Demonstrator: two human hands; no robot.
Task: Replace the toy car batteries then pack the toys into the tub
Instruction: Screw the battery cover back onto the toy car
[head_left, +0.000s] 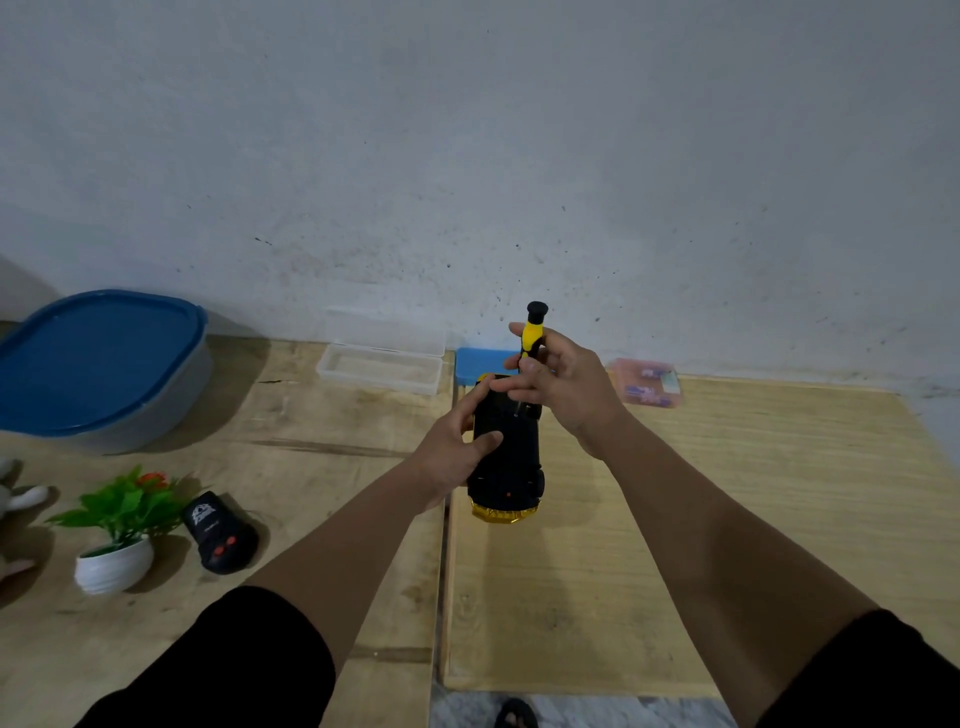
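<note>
Behind right hand (563, 384), screwdriver (532, 332) tip hidden

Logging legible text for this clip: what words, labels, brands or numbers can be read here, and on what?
None can be read.
Remote control: a white emblem and small print, too blurred to read.
Pink box: printed patches, too small to read.
Toy car, screwdriver, tub: no text visible.

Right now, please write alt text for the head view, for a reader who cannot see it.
A person's left hand holds an upturned black toy car while the right hand pinches a yellow screwdriver upright over its underside, above a wooden table. At the left stand a blue-lidded tub, a black remote and a small potted plant.
</note>
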